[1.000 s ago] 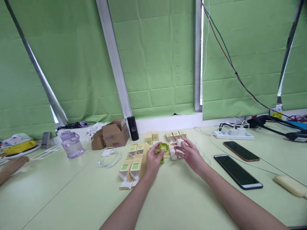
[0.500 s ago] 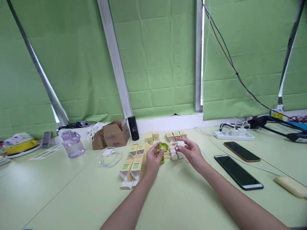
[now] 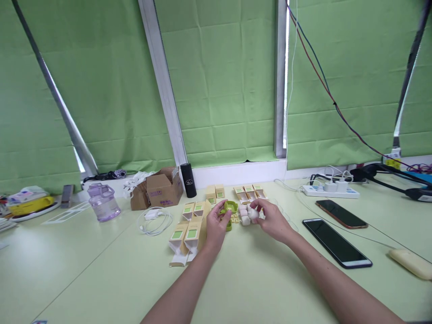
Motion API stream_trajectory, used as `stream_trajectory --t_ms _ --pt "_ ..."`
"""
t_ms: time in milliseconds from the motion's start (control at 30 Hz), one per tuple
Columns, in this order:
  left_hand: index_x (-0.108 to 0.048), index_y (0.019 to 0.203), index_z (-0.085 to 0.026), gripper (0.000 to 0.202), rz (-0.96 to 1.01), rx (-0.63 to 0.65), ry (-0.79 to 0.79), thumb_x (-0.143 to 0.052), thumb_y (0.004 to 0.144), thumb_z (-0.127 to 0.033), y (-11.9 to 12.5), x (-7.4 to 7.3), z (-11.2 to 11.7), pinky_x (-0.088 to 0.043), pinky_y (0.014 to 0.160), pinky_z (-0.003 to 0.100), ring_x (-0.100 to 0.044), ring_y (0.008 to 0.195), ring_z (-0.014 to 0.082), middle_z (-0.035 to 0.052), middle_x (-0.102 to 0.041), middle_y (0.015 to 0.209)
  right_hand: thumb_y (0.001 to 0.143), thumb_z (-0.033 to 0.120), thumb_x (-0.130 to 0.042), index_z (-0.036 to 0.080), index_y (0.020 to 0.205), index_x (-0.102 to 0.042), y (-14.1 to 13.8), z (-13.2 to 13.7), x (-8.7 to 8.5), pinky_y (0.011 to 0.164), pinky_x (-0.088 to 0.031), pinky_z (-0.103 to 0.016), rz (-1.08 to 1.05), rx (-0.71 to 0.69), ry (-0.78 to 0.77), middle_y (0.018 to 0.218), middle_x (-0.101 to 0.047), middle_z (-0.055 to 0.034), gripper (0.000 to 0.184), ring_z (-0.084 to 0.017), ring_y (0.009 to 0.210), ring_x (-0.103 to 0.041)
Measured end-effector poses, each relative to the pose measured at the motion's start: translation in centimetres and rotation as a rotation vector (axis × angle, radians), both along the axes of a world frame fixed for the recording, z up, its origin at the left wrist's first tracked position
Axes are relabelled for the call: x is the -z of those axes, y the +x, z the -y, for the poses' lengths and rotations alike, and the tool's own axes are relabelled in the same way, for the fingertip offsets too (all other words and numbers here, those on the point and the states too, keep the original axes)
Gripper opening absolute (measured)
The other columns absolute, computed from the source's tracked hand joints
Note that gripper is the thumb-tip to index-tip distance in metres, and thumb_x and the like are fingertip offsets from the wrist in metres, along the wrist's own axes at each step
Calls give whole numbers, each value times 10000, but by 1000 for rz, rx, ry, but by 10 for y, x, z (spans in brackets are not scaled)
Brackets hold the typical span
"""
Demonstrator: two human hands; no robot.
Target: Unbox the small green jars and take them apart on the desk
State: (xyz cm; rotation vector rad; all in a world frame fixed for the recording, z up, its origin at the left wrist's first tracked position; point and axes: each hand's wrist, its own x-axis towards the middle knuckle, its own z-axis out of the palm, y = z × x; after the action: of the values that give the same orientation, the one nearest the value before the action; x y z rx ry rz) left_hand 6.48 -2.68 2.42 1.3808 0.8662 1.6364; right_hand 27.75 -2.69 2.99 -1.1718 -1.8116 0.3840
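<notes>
My left hand pinches a small green open case between thumb and fingers. Just below it, more green pieces are partly hidden by the hand. My right hand has its thumb and fingertips closed around a small white rounded block, low over the table. Right beside that block stand several similar whitish blocks. Between the two hands lie small pale-yellow pieces, too small to make out.
Small cardboard boxes with green labels stand left of my left hand, and more boxes behind. A carton, a black bottle and a purple jug stand farther left. Phones and a power strip lie right.
My right hand has lowered the white block from a raised position to the level of the other blocks. My left hand keeps the green case in nearly the same place.
</notes>
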Motion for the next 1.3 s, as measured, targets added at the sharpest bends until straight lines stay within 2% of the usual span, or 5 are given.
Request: stream_trajectory --t_ms 100,233,467,967,1300 --pt "-670 1238 -174 525 -3 2 -2 -827 780 -377 0 0 0 -544 957 354 -676 1139 246 125 -716 1249 704 5 -575 211 1001 -663 3 4 -1 835 -442 -326 228 65 22 1049 -698 -51 372 -235 1006 -622" --pt "-670 1240 -184 503 -15 -11 5 -815 794 -369 0 1 -1 -537 971 356 -679 1135 234 115 -714 1258 658 -61 -559 194 994 -701 3 9 -5 757 -394 -293 457 117 -10 1063 -711 -63 445 -244 1000 -636" --pt "-676 1234 -185 495 -16 -24 -1 -817 791 -356 0 1 -1 -527 1004 378 -669 1169 245 118 -712 1266 668 -25 -609 222 941 -742 0 9 -5 815 -318 -327 726 170 39 966 -731 -54 391 -241 968 -629" --pt "-674 1224 -193 497 -15 -9 2 -815 781 -371 1 1 0 -519 1020 390 -654 1195 253 110 -713 1258 649 -21 -645 212 895 -678 0 4 2 775 -278 -319 743 186 15 873 -741 -36 341 -238 939 -604" --pt "-681 1199 -187 496 -12 -8 -1 -834 762 -362 1 -1 1 -511 1007 375 -622 1245 271 126 -702 1281 663 -14 -662 217 1010 -710 6 2 4 802 -340 -343 696 209 56 1020 -737 -70 420 -271 1009 -614"
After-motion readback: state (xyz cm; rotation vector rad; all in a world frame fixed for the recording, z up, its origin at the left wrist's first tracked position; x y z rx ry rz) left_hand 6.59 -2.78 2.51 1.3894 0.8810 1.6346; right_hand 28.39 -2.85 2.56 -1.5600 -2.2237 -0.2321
